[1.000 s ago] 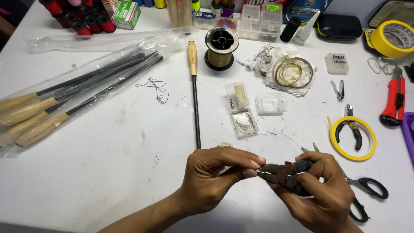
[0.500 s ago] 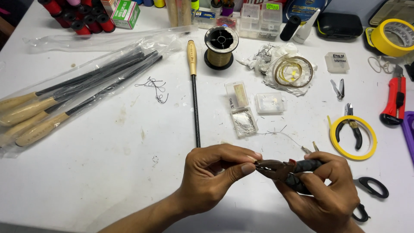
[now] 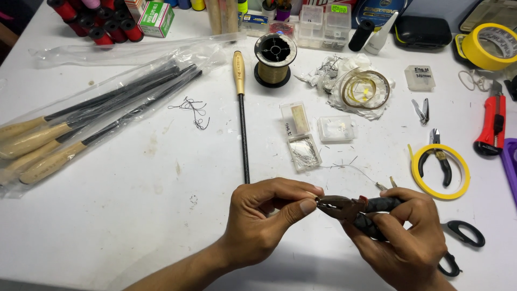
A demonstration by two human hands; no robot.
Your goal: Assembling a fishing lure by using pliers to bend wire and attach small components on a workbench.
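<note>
Gripping pliers (image 3: 344, 207) firmly by padded handles in right hand (image 3: 401, 237); left hand (image 3: 264, 215) pinched something tiny, unidentifiable, at hard, slippery nose.

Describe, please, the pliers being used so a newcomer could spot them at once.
Start at the white table's near edge, where two hands meet. The pliers sit in the right hand, nose toward the left hand's fingertips. Unlike the small pliers inside the yellow ring, they're dark-handled and held.

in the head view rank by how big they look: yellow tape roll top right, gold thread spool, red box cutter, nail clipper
1. yellow tape roll, though the picture's edge cuts it
2. red box cutter and gold thread spool: too alike to rank
3. nail clipper, plainly smallest
</note>
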